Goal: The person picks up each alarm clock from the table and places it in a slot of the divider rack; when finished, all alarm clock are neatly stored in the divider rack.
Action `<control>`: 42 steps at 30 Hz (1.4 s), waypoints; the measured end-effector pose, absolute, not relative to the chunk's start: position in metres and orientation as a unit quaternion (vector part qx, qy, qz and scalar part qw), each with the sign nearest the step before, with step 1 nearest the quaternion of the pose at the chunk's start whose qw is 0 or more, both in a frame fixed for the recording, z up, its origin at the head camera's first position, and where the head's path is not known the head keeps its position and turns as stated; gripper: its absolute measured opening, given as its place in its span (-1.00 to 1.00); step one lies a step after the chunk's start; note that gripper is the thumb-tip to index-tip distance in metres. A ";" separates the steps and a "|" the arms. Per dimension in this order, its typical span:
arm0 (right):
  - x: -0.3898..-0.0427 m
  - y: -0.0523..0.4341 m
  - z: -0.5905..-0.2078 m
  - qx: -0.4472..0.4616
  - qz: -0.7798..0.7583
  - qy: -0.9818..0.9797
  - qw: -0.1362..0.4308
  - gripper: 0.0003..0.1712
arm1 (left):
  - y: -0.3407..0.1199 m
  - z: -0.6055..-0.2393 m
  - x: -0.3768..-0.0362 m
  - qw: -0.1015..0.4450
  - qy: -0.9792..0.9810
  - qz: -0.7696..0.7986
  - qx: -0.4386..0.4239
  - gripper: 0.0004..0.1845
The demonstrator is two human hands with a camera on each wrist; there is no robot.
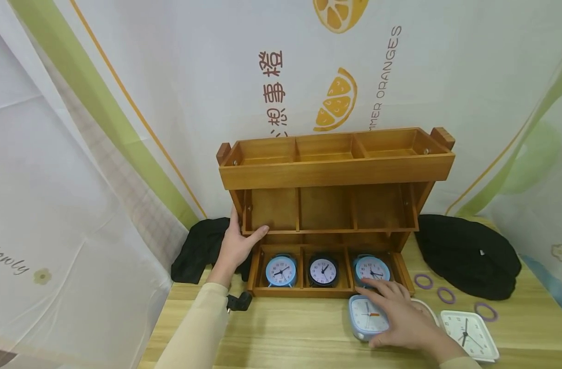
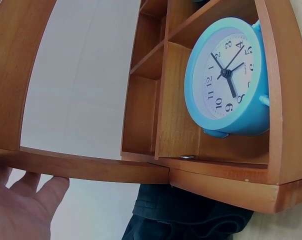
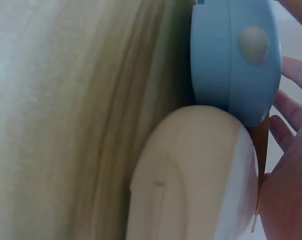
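Note:
A three-tier wooden shelf (image 1: 336, 171) stands at the back of the table. Its bottom tier holds a round blue clock (image 1: 281, 270), a round black clock (image 1: 323, 270) and a second round blue clock (image 1: 372, 266). My left hand (image 1: 244, 230) rests against the shelf's left side, thumb along the middle tier's front lip. The left wrist view shows the left hand (image 2: 21, 205), the shelf (image 2: 141, 170) and the left blue clock (image 2: 231, 75). My right hand (image 1: 396, 315) grips a square blue clock (image 1: 366, 315) on the table, against a cream clock (image 1: 425, 307). The right wrist view shows the right hand (image 3: 291, 150), the blue clock (image 3: 236, 55) and the cream clock (image 3: 191, 175).
A white square clock (image 1: 469, 334) lies at the front right. Three purple rings (image 1: 445, 294) lie near a black cloth (image 1: 465, 256); another black cloth (image 1: 202, 248) sits left of the shelf. A small black object (image 1: 239, 301) lies by my left sleeve. A printed backdrop hangs behind.

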State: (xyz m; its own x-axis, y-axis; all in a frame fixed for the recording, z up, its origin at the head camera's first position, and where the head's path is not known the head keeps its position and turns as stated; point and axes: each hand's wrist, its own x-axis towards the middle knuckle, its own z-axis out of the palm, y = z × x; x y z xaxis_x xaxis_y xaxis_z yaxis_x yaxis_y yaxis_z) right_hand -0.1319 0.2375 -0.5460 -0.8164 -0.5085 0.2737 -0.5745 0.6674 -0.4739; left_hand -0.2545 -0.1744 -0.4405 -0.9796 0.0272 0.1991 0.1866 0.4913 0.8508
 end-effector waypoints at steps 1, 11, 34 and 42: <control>-0.131 0.237 -0.546 0.295 0.279 -0.911 0.062 0.28 | -0.175 -0.441 -0.255 0.079 -0.859 -0.501 -0.063 0.22; -0.122 0.227 -0.549 0.298 0.255 -0.916 0.084 -0.19 | -0.178 -0.443 -0.253 0.079 -0.860 -0.501 -0.057 0.21; -0.095 0.211 -0.558 0.306 0.248 -0.915 0.082 0.12 | -0.177 -0.439 -0.252 0.076 -0.862 -0.498 -0.057 0.25; -0.088 0.208 -0.556 0.307 0.229 -0.922 0.057 0.10 | -0.174 -0.438 -0.251 0.075 -0.862 -0.498 -0.058 0.25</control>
State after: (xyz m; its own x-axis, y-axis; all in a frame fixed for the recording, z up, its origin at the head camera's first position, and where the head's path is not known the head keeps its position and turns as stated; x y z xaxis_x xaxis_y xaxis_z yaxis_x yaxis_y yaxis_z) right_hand -0.0880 0.2082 -0.5556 -0.8057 -0.5393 0.2452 -0.5913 0.7070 -0.3879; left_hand -0.2508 -0.1743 -0.4385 -0.9822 0.0254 0.1861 0.1739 0.4979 0.8496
